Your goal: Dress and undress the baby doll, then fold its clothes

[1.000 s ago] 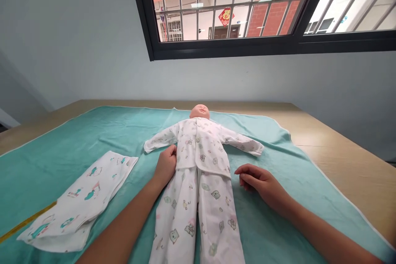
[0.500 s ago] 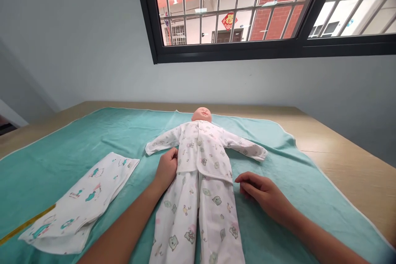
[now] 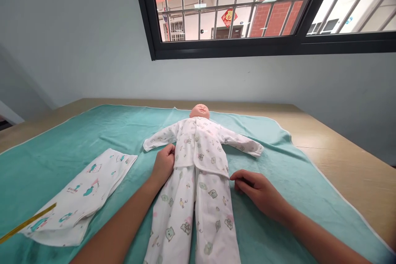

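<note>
A baby doll lies on its back, arms spread. It wears a white baby jacket printed with small bears, over matching baby pants. My left hand is closed in a fist against the jacket's left side, just above the waist; its fingertips are hidden, and the jacket's side edge seems to be in them. At the jacket's lower right corner, my right hand has curled fingers. Its fingertips touch the hem, but whether cloth is pinched between them is unclear.
A folded white printed cloth lies at the left, with a yellow strip across its near end. Everything rests on a turquoise blanket over a wooden table. Behind stand a wall and a barred window.
My right hand has come slightly left, and its fingertips now meet the jacket's hem. My left hand stays at the jacket's side. The camera view has shifted a little.
</note>
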